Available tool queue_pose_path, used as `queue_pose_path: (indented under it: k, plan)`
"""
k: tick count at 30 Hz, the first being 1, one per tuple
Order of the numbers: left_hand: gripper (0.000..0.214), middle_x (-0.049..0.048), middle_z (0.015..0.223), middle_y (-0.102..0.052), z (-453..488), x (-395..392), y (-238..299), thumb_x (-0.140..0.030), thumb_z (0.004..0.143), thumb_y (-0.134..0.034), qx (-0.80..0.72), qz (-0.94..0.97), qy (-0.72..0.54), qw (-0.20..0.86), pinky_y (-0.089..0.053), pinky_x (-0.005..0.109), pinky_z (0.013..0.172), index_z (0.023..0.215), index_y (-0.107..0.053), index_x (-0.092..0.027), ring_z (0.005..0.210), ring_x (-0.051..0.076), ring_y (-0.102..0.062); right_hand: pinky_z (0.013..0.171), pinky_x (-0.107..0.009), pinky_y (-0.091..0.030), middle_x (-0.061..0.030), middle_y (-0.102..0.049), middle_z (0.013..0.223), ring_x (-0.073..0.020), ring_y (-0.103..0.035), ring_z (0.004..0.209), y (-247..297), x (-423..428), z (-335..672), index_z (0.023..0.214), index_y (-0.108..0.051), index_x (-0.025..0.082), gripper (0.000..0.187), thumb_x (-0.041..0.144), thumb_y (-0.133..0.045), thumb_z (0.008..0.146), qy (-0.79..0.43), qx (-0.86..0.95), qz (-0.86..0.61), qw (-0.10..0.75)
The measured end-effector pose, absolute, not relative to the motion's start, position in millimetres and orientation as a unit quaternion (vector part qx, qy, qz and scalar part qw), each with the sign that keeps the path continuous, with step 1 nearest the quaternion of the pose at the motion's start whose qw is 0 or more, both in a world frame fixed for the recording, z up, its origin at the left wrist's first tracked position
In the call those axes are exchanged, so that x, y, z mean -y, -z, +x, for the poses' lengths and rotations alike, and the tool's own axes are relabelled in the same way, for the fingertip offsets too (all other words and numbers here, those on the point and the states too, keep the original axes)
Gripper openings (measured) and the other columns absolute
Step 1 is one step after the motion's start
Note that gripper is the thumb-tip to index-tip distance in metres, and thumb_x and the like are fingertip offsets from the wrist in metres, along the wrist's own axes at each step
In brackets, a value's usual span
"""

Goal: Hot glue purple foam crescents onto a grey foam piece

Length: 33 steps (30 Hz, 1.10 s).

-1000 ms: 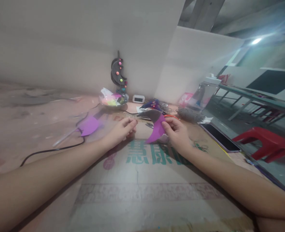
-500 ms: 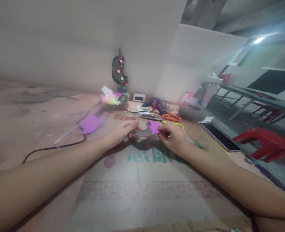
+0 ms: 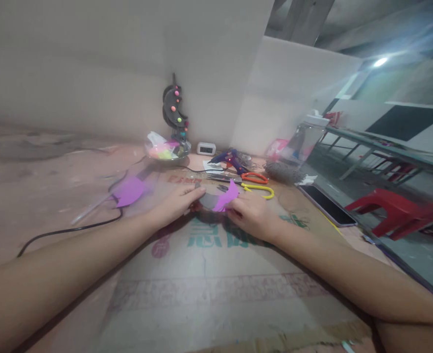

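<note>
A dark grey crescent-shaped piece (image 3: pixel 208 201) is pinched at its left end by my left hand (image 3: pixel 180 203). My right hand (image 3: pixel 251 213) is closed on a purple paper piece (image 3: pixel 227 197), which lies over the right part of the grey crescent. The fingertips of the right hand are partly hidden behind its knuckles. Just beyond my hands are scissors with orange handles (image 3: pixel 255 178) and a cutting tool with yellow handles (image 3: pixel 262 190). Under my hands lies a printed cardboard sheet (image 3: pixel 209 294).
Behind the tools sits a blue glue gun (image 3: pixel 228 159) beside a small white clock (image 3: pixel 206 148). A bowl of coloured scraps (image 3: pixel 167 153) stands below a dark ornament with beads (image 3: pixel 174 108). Another purple piece (image 3: pixel 130 191) lies left, near a black cable (image 3: pixel 69 228). A phone (image 3: pixel 328 205) lies right.
The purple paper has moved left and toward me, over the grey crescent, with my right hand. My left hand keeps its hold. The whole view has shifted slightly.
</note>
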<state>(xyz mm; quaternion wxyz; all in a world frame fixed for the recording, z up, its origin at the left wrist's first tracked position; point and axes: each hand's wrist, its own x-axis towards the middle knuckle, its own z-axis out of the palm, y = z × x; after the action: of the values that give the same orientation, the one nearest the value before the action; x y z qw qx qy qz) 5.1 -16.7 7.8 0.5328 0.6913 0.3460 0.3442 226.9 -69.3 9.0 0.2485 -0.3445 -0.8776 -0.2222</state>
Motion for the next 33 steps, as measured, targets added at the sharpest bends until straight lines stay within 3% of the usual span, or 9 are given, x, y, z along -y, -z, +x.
queue_pose_path:
  k: [4,8,12,15,19,23,26,33]
  plan:
    - [0.038,-0.0007,0.057,-0.054,5.3,9.1,-0.7,-0.051,0.082,-0.054,-0.388,0.642,-0.406,0.522,-0.035,0.023,0.049,0.063,-0.056,-0.018,0.053,0.012,-0.049,0.059,-0.026,-0.039,-0.0014,-0.061,0.068,-0.0139,-0.053,0.060,-25.3,70.8,233.6,0.093,-0.059,0.019,0.020,0.038,-0.054,0.090,0.112,0.850,-0.395,0.330]
    - [0.038,-0.0004,0.056,-0.055,5.5,0.9,6.0,-0.051,0.082,-0.055,-0.403,0.589,-0.457,0.531,-0.037,0.023,0.047,0.065,-0.055,-0.017,0.049,0.011,-0.049,0.066,-0.027,-0.043,-0.0023,-0.063,0.079,-0.0152,-0.057,0.071,-46.1,53.7,257.8,0.092,-0.057,0.020,0.019,0.036,-0.049,0.092,0.046,0.722,-0.520,0.454]
    - [0.035,-0.0006,0.057,-0.055,6.2,0.9,6.3,-0.049,0.081,-0.058,-0.379,0.580,-0.459,0.557,-0.039,0.021,0.049,0.067,-0.054,-0.018,0.049,0.010,-0.050,0.070,-0.029,-0.044,-0.0032,-0.065,0.079,-0.0176,-0.059,0.074,-52.7,30.1,281.6,0.083,-0.063,0.017,0.022,0.037,-0.053,0.086,-0.044,0.694,-0.604,0.390]
    - [0.028,-0.0014,0.060,-0.055,7.1,2.9,4.6,-0.043,0.082,-0.059,-0.379,0.560,-0.457,0.577,-0.040,0.021,0.050,0.069,-0.052,-0.018,0.050,0.009,-0.050,0.071,-0.030,-0.046,-0.0053,-0.069,0.087,-0.0186,-0.062,0.077,-48.7,25.4,285.3,0.088,-0.068,0.016,0.024,0.036,-0.055,0.084,-0.112,0.709,-0.624,0.309]
    - [0.026,-0.0016,0.060,-0.054,6.7,4.1,3.6,-0.038,0.081,-0.058,-0.384,0.568,-0.445,0.576,-0.040,0.021,0.053,0.066,-0.050,-0.018,0.052,0.009,-0.050,0.073,-0.030,-0.046,-0.0068,-0.069,0.098,-0.0196,-0.062,0.082,-39.2,35.9,271.9,0.103,-0.068,0.018,0.027,0.037,-0.059,0.085,-0.034,0.784,-0.587,0.202]
    - [0.034,-0.0014,0.057,-0.051,3.7,4.4,3.7,-0.043,0.082,-0.056,-0.391,0.642,-0.414,0.513,-0.035,0.021,0.048,0.063,-0.048,-0.017,0.052,0.009,-0.047,0.076,-0.034,-0.045,-0.0119,-0.066,0.100,-0.0235,-0.060,0.090,-23.8,41.7,260.1,0.111,-0.065,0.017,0.029,0.030,-0.061,0.086,0.070,0.826,-0.546,0.122]
    - [0.037,-0.0023,0.056,-0.049,2.4,4.7,3.2,-0.049,0.084,-0.053,-0.394,0.676,-0.391,0.486,-0.031,0.021,0.046,0.066,-0.049,-0.017,0.050,0.009,-0.043,0.080,-0.037,-0.046,-0.0133,-0.065,0.101,-0.0247,-0.060,0.094,-12.9,38.4,261.2,0.111,-0.065,0.016,0.027,0.029,-0.056,0.089,0.089,0.838,-0.519,0.147]
    - [0.030,-0.0050,0.058,-0.048,7.0,6.0,1.4,-0.046,0.082,-0.055,-0.358,0.682,-0.371,0.519,-0.032,0.021,0.048,0.075,-0.050,-0.017,0.050,0.009,-0.042,0.088,-0.037,-0.045,-0.0099,-0.067,0.107,-0.0225,-0.061,0.099,-12.4,40.0,261.6,0.109,-0.062,0.017,0.030,0.028,-0.037,0.097,-0.013,0.794,-0.513,0.326]
